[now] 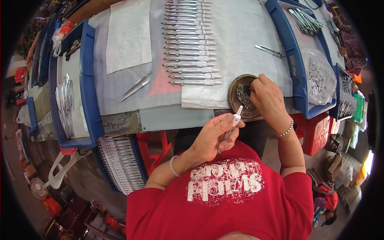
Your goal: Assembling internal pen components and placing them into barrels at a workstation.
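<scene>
My left hand (pixel 216 136) is closed around a drawing compass with a white head (pixel 237 119), held upright just off the table's near edge. Its metal legs are mostly covered by my fingers. To the right, my right hand (pixel 267 96) reaches over a round brown bowl (pixel 231 90), fingertips pinched together at its inside. Small metal parts (pixel 242 95), perhaps screws, lie in the bowl. Whatever is between those fingertips is too small to see. Beyond my hands, a long row of similar compasses (pixel 193 64) with white heads lies side by side on the covered table.
At left stands a blue tray (pixel 89 80) of slim metal pieces (pixel 65 104). A blue tray (pixel 294 66) at right holds metal rods and a bag of small parts (pixel 318 76). Loose metal legs (pixel 136 86) and a tweezer-like tool (pixel 270 51) lie on the table.
</scene>
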Demonstrator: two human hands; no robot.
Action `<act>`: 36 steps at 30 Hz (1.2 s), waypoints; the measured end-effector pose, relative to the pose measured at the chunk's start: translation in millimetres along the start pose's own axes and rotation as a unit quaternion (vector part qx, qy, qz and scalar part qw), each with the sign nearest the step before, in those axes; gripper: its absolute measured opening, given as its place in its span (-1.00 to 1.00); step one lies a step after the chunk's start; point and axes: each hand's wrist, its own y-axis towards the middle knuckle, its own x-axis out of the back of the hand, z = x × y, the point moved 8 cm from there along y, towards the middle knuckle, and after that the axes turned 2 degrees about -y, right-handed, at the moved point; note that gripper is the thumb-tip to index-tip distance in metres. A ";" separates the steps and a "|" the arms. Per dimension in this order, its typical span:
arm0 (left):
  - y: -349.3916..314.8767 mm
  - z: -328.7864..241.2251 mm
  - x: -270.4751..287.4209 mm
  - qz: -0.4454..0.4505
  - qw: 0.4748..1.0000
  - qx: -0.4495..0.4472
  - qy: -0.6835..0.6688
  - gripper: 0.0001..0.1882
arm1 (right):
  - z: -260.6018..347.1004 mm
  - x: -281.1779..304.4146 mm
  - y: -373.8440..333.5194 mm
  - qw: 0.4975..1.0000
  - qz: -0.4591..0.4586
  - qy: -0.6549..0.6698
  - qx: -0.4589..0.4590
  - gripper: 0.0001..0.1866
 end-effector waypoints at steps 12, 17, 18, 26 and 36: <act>4.1 -0.6 3.6 0.017 0.999 0.002 -0.031 -0.71 | -3.6 2.5 0.1 0.996 0.011 0.049 -0.075 -0.87; 4.5 -2.2 2.8 0.006 0.999 0.001 -0.037 -0.71 | -4.8 -2.0 2.5 0.997 -0.003 0.023 -0.072 -0.86; 4.5 -2.7 4.0 -0.007 0.999 -0.001 -0.043 -0.70 | -4.8 -2.0 2.6 0.997 -0.004 0.025 -0.073 -0.87; 7.8 -1.1 5.4 0.017 0.999 0.009 -0.032 -0.70 | -2.6 -2.6 4.0 0.995 -0.002 0.010 -0.096 -0.87; 7.1 -2.6 9.2 0.017 0.999 0.006 -0.039 -0.71 | -4.9 10.7 1.4 0.993 -0.016 0.060 -0.097 -0.88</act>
